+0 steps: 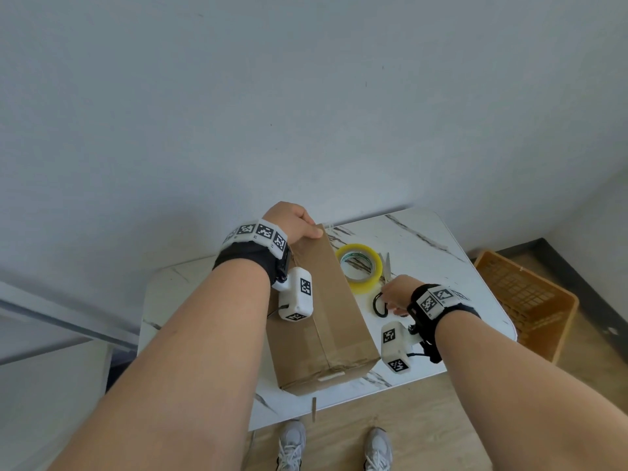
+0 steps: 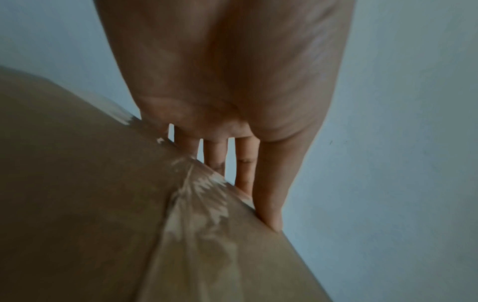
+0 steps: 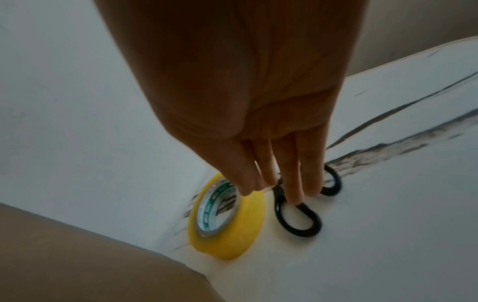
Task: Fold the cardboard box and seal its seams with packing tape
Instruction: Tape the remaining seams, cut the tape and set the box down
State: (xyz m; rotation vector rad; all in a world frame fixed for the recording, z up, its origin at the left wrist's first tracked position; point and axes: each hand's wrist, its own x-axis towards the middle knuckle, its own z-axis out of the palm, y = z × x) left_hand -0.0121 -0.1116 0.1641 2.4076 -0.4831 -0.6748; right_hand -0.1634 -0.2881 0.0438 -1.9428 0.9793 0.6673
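A closed cardboard box (image 1: 319,314) was seen lying on the white marbled counter (image 1: 438,253), its long axis running from the near edge toward the far wall. A strip of clear packing tape (image 2: 196,220) was laid along the box's top seam and appeared wrinkled near the far edge in the left wrist view. The left hand (image 1: 292,220) was placed over the far end of the box: its thumb was pressed on the top face, while the fingers (image 2: 269,183) were held straight and slightly apart, reaching down behind the far edge and touching it.

Just right of the box, a yellow roll of packing tape (image 1: 359,266) was laid flat on the counter, with a green-printed core visible inside it. A pair of scissors (image 1: 382,294) with black handle loops was lying just beside the roll, on its right, the blades pointing toward the far side. The right hand (image 1: 396,295) was held over the scissor handles with its fingers (image 3: 292,179) extended and close together, the tips at the handle loops; whether anything was actually gripped could not be told.

An orange plastic crate (image 1: 523,300) was seen on the floor to the right of the counter. Two light sneakers (image 1: 292,443) were visible on the wooden floor at the near side.
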